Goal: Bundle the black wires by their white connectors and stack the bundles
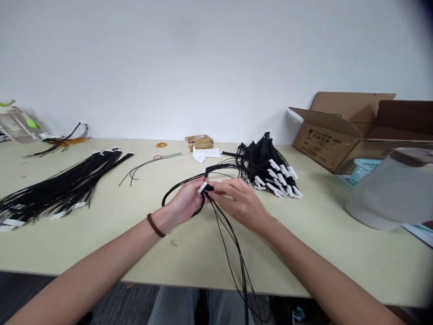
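Observation:
My left hand (186, 201) and my right hand (238, 201) meet over the middle of the pale table (101, 243). Both pinch the same thin black wire harness (223, 221) near its small white connector (203, 187). The wires loop back toward a pile and also trail down past the table's front edge. A brown band circles my left wrist. Just behind my right hand lies a heap of black harnesses with white connectors (270, 169).
A long bundle of black wires (57, 187) lies at the left. A few loose wires (149, 164), rubber bands, a small brown box (199, 142) and white paper sit behind. An open cardboard box (352, 131), a blue basket (363, 169) and a grey container (389, 189) stand at the right.

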Tool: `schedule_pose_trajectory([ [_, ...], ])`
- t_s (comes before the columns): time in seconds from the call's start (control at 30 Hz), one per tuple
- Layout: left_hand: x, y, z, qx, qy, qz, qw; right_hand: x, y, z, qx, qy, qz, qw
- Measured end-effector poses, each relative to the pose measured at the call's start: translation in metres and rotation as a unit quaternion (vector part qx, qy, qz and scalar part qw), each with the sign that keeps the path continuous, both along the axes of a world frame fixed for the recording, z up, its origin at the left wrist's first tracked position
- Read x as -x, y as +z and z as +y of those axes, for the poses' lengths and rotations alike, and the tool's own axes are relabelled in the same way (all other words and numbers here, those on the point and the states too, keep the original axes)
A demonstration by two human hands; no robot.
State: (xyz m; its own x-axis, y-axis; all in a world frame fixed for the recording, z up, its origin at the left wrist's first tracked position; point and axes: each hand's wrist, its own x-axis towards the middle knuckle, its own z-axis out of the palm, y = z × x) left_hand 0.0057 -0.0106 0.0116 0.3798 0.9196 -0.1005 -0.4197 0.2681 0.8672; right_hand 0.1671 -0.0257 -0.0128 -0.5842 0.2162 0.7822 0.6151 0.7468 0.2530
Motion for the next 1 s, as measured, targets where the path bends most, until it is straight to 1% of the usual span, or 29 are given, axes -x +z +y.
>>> schedule_pose_trajectory([
  [0.1, -0.0003, 0.0008, -0.0016, 0.014, -0.023, -0.011, 1.000, -0.0017, -0.0004, 0.0014, -0.007, -0.004, -0.031, 0.999],
  [0.3, -0.0010, -0.0004, -0.0024, 0.030, -0.027, -0.016, 0.999, -0.0034, 0.0056, 0.0016, -0.063, 0.023, -0.102, 0.993],
  [0.37, -0.0013, -0.0006, -0.0025, 0.032, -0.031, -0.014, 0.999, -0.0027, 0.0069, 0.0017, -0.077, 0.029, -0.112, 0.990],
  [0.43, -0.0013, -0.0001, -0.0026, 0.032, -0.036, -0.013, 0.999, -0.0018, 0.0065, 0.0022, -0.077, 0.028, -0.102, 0.991],
  [0.53, -0.0014, 0.0016, -0.0024, 0.027, -0.044, -0.010, 0.999, -0.0009, 0.0033, 0.0041, -0.038, 0.023, -0.045, 0.998],
  [0.67, -0.0016, 0.0023, -0.0003, 0.028, -0.032, -0.005, 0.999, -0.0012, -0.0009, 0.0069, 0.061, 0.045, 0.019, 0.997],
  [0.73, -0.0016, 0.0013, 0.0010, 0.028, -0.024, -0.008, 0.999, -0.0018, -0.0014, 0.0073, 0.095, 0.058, 0.035, 0.993],
  [0.8, -0.0015, -0.0004, 0.0021, 0.028, -0.023, -0.011, 0.999, -0.0021, -0.0014, 0.0073, 0.110, 0.062, 0.041, 0.991],
  [1.0, -0.0021, -0.0043, 0.0031, 0.035, -0.027, -0.002, 0.999, -0.0019, -0.0030, 0.0082, 0.112, 0.048, 0.016, 0.992],
])
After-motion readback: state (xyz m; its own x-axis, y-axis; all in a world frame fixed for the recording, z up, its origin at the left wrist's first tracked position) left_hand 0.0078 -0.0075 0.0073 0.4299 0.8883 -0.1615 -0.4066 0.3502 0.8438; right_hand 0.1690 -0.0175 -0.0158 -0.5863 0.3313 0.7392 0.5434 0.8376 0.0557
